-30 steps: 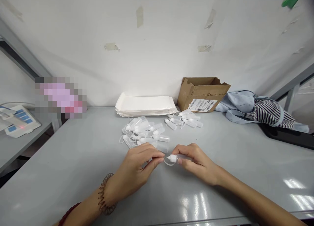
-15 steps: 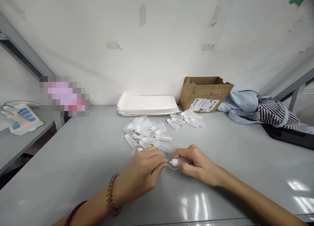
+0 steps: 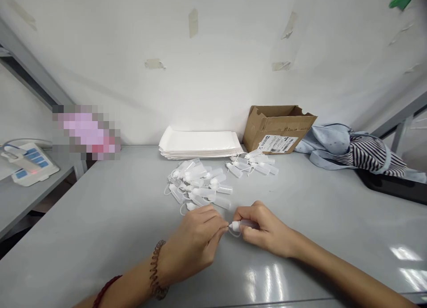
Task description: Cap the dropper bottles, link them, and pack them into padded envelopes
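My right hand (image 3: 263, 228) holds a small translucent squeeze bottle (image 3: 250, 224) with a white collar, lying sideways with its pointed tip toward the left. A thin strap (image 3: 234, 233) loops from the collar toward the fingertips of my left hand (image 3: 203, 237). Those fingers are pinched together right at the tip, hiding whatever is between them. Just beyond my left hand lies a loose pile of similar bottles (image 3: 203, 191), several with looped straps. A second, smaller group of bottles (image 3: 263, 167) lies farther back to the right.
A stack of white envelopes (image 3: 202, 143) rests against the wall. Beside it stands an open cardboard box (image 3: 283, 125) with a label. To the right are a light blue cloth bag (image 3: 328, 141) and a black object (image 3: 396, 188). A white device with blue panels (image 3: 36, 165) sits on the left table.
My left fingertips and the bottle's tip have come closer, covering the thin dark point that showed between them. Both hands appear slightly lower in view. The bottle piles stay put.
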Available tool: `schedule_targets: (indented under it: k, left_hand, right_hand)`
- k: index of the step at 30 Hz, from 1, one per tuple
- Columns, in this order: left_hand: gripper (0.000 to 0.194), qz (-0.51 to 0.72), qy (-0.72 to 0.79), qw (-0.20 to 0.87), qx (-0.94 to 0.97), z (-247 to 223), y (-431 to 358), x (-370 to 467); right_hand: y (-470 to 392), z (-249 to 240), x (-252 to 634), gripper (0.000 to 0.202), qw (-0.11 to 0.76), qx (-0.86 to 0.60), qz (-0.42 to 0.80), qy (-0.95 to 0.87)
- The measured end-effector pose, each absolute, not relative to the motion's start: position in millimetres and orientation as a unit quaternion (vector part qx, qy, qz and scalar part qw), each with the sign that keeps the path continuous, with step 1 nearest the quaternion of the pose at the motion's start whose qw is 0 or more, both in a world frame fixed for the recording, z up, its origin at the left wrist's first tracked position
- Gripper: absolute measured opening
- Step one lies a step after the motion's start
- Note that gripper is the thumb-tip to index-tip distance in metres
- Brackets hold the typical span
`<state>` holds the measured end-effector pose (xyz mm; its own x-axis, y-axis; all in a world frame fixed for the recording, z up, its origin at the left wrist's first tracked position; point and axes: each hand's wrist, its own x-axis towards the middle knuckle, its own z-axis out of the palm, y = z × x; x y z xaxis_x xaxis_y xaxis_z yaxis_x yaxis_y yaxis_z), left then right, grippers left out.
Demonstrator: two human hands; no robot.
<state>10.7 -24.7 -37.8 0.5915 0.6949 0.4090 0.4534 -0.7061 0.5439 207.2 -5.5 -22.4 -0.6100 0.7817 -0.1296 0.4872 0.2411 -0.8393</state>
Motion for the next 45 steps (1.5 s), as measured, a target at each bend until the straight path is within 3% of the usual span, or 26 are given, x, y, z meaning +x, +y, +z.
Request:
schedule_targets:
  k: [15, 30, 45]
  left_hand:
    - [0.015, 0.399, 0.394, 0.264, 0.784, -18, -22, 7]
    - [0.015, 0.400, 0.343, 0.248, 0.813, -17, -25, 10]
    - [0.014, 0.395, 0.329, 0.214, 0.831, -13, -27, 8]
  right_hand:
    - [-12, -12, 209, 0.022, 0.292, -0.411, 0.461, -0.730]
    - [-11, -7, 211, 0.021, 0.250, -0.403, 0.483, -0.736]
    - [-12, -5, 213, 0.018, 0.260, -0.394, 0.473, -0.744]
